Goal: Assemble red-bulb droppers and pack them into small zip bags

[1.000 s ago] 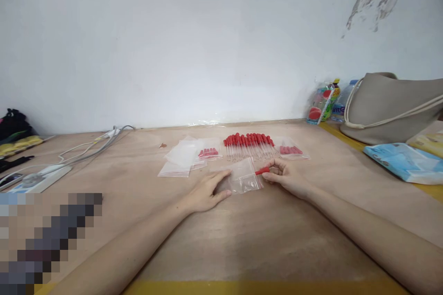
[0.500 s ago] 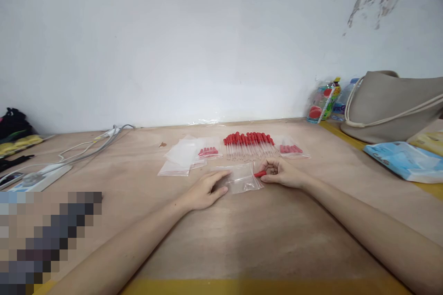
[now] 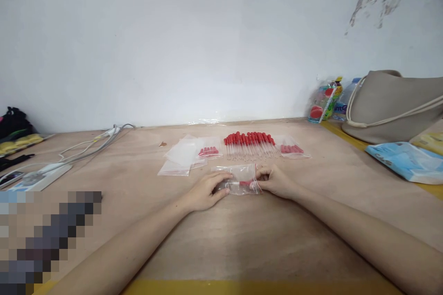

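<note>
A clear zip bag (image 3: 238, 173) lies flat on the table in front of me, its mouth facing right. My left hand (image 3: 209, 191) holds the bag's closed left end, thumb and fingers on either side. Inside the bag is a small red-handled screwdriver (image 3: 245, 183), its thin pale shaft pointing left. My right hand (image 3: 273, 182) is at the bag's mouth, fingertips pinching the end of the red handle. Behind the bag, several more red-handled screwdrivers (image 3: 249, 139) lie in a row, handles toward the wall.
Filled bags lie on both sides of the row, one left (image 3: 208, 151) and one right (image 3: 292, 149). Flat bags (image 3: 180, 154) are stacked farther left. A power strip (image 3: 44, 177) with cables sits at left; bottles (image 3: 323, 103), a grey bag (image 3: 394, 106) and a blue packet (image 3: 404, 161) stand right.
My right hand has moved left to the bag's mouth, and the screwdriver has slid into the bag. My left hand has stayed nearly still on the bag.
</note>
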A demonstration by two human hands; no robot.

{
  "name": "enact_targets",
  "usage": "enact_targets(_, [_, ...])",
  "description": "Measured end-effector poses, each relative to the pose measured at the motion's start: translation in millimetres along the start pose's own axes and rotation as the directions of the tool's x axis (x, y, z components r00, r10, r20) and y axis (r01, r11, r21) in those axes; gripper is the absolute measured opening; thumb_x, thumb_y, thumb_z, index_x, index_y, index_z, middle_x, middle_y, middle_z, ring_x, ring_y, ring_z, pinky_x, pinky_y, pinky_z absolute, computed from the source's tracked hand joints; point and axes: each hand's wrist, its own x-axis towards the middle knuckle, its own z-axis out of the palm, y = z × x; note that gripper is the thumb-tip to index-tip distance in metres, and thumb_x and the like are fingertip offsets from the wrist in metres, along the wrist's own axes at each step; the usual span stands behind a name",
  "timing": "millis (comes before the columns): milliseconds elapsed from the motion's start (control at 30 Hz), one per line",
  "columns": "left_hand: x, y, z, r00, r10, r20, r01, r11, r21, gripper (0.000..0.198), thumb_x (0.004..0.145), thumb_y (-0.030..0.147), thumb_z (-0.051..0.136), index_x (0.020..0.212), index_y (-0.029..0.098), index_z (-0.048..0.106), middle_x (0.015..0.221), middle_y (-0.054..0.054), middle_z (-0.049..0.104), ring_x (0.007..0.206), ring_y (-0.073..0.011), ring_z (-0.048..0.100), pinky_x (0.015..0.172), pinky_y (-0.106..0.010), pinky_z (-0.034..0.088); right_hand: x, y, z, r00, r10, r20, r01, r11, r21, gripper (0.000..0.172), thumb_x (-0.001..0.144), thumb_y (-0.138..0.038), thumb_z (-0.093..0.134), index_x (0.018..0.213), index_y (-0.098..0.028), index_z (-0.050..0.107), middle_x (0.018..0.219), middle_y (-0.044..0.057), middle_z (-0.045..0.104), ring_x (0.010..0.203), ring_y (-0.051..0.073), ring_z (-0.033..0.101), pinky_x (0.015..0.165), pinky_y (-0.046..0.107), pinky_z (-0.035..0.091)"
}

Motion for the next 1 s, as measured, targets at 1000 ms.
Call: enact_targets(1000, [-5.7, -12.9, -6.0, 0.994, 0.078, 0.071, -0.075, 0.996, -0.041, 0.033, 0.086, 0.031, 0.046, 0.115, 0.02, 0.056, 0.126, -0.009, 0.051, 0.12, -0.02, 0.042, 0.103, -0.041, 0.03, 133.0, 12.7, -21.9, 0.853, 0.118, -0.509, -0.41, 0.755, -0.511, 0.024, 0.078, -0.032, 0.047, 0.082, -0.016, 0.065, 0.101, 0.014, 0.06, 0.094, 0.027, 0.056, 0.078, 0.036, 0.039])
